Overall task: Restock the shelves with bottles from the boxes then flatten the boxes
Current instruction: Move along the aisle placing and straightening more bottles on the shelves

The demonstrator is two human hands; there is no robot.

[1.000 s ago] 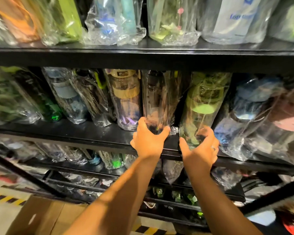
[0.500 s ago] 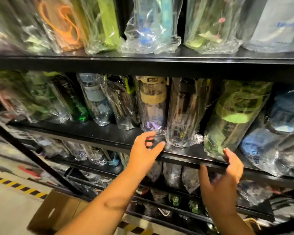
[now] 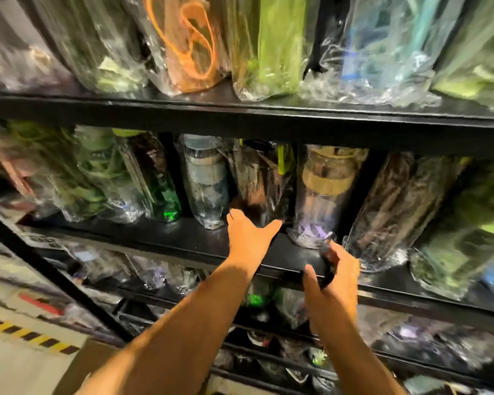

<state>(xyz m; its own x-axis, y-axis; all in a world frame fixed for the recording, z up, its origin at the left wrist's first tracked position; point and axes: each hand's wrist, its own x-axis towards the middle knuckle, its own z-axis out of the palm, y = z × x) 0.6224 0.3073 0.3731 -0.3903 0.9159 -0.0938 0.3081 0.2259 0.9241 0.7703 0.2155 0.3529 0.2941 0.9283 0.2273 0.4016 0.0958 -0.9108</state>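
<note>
Plastic-wrapped bottles stand in a row on the black middle shelf (image 3: 160, 240). My left hand (image 3: 248, 240) reaches to the base of a dark bottle (image 3: 264, 183), thumb on its right side and fingers round its left. A clear bottle with a tan band (image 3: 322, 195) stands just to the right of it. My right hand (image 3: 332, 280) is lower, at the shelf's front edge. Its fingers curl over the top of the edge and its thumb lies in front. That hand is blurred.
The upper shelf (image 3: 240, 118) holds more wrapped bottles, among them an orange-strapped one (image 3: 191, 44) and a green one (image 3: 277, 47). Lower shelves (image 3: 411, 363) are also stocked. A brown cardboard box (image 3: 80, 369) sits on the floor at bottom left, near yellow-black floor tape (image 3: 29, 336).
The view has swung left and upward along the shelf. My left hand moved from the gap onto the dark bottle's base. My right hand's fingers curled at the shelf edge.
</note>
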